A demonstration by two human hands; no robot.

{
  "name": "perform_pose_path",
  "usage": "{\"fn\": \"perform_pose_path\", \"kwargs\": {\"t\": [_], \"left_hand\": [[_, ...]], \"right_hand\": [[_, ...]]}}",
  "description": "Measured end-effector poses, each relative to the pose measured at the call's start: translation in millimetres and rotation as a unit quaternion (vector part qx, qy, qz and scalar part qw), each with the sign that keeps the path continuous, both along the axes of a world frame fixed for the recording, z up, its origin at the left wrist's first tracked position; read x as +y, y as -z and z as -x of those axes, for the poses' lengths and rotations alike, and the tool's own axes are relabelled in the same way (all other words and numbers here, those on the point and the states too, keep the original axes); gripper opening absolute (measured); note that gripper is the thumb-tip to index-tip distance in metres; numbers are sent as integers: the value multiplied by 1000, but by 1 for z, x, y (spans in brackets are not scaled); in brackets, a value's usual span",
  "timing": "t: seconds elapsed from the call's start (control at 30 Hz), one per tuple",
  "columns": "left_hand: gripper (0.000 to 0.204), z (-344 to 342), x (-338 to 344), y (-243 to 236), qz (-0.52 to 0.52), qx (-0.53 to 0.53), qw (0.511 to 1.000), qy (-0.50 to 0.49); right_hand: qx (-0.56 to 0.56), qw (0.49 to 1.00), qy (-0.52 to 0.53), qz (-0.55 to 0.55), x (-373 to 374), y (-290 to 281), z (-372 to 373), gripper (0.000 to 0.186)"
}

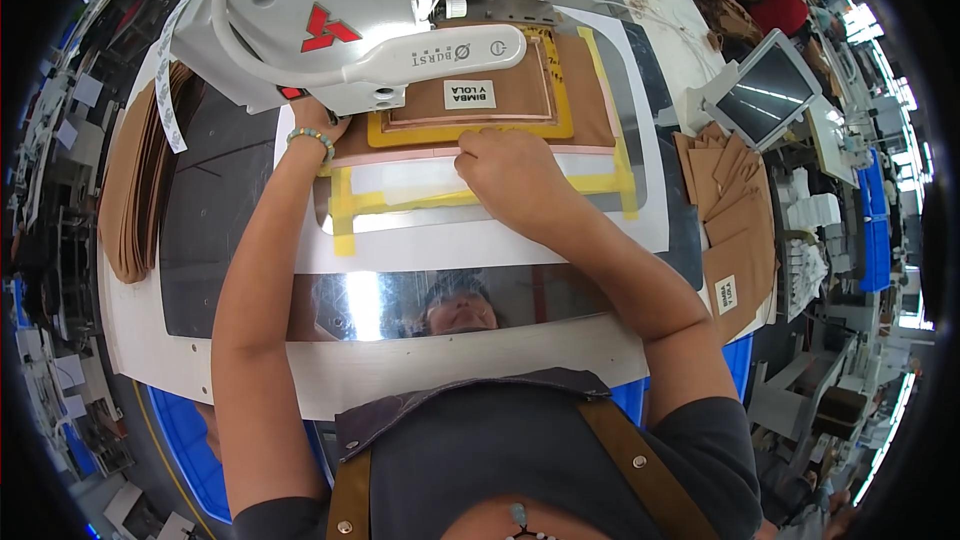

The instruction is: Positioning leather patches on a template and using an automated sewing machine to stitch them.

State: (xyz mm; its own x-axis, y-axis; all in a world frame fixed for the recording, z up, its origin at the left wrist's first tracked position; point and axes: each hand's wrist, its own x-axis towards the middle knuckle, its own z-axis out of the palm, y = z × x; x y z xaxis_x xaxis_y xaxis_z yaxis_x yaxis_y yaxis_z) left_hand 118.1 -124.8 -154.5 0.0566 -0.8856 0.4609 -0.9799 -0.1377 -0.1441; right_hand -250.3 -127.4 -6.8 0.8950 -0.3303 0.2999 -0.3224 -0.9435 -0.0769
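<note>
On the left of the desk (400,368), a stack of brown pieces (130,180) is lying. Next, the left hand (322,120) is resting near the left side of the brown panel (592,105), partly hidden by the white machine (300,30), so I cannot tell if it is holding anything. The brown panel is lying flat in the middle, under a yellow frame (410,137). It is looking light, smooth and bendy, and maybe easy to crease, so its bare side edges are probably the best places for gentle fingers. The frame is looking stiffer. The right hand (510,175) is curling its fingers in by the frame's front edge; I cannot tell if it is pinching something. On the right, more brown pieces (745,230) are lying in a loose pile.
</note>
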Motion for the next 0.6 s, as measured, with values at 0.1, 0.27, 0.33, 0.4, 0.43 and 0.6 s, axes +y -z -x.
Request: {"fn": "perform_pose_path", "kwargs": {"t": [0.1, 0.27, 0.33, 0.4, 0.43, 0.6], "left_hand": [[71, -20, -10, 24, -46, 376, 924, -46], [75, -1, -50, 18, 55, 278, 959, -32], [77, -31, -52, 33, 175, 162, 969, -69], [79, -47, -42, 39, 277, 28, 955, -104], [69, -16, -56, 24, 331, 115, 930, -109], [18, -17, 67, -138, 251, 393, 868, -174]], "right_hand": [[-6, 1000, -21, 13, 3, 2, -2, 4], [11, 999, -20, 33, 1, -5, -1, 2], [-19, 998, -57, 29, 9, -4, -14, 4], [-49, 994, -97, 23, 16, -1, -29, 6], [-37, 997, -60, 38, 7, 7, -23, 5], [-94, 994, -47, -26, 3, -1, -17, 6]]}}
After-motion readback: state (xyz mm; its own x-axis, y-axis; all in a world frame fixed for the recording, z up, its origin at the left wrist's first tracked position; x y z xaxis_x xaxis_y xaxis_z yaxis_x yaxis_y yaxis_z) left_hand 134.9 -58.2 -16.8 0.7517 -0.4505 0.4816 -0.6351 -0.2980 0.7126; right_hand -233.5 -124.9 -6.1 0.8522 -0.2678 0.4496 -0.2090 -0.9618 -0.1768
